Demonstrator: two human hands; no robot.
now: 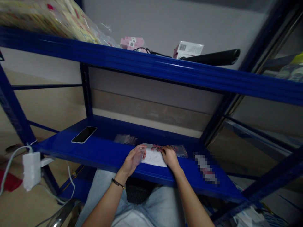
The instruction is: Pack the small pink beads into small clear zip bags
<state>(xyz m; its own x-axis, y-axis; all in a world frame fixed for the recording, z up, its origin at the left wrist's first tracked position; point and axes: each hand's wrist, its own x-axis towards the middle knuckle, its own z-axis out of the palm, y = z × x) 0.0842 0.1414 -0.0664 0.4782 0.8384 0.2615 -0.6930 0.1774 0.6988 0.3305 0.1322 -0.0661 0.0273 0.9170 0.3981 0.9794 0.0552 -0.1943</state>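
My left hand is wrapped round a clear, see-through plastic bag or cup; which of the two I cannot tell. Its mouth faces up, near the left edge of a white sheet lying on the blue shelf. Small pink, red and dark bead-like pieces are scattered along the sheet's far edge. My right hand rests at the sheet's right side, fingers curled down and together at the pieces; what the fingertips hold is hidden. Just behind it lies a clear plastic bag with similar pieces near it.
Flat clear plastic bags lie left of the sheet, and a phone farther left. A blurred-out item is at the right. Overhead, a blue shelf beam carries boxes and a black tool. A white power adapter hangs at left.
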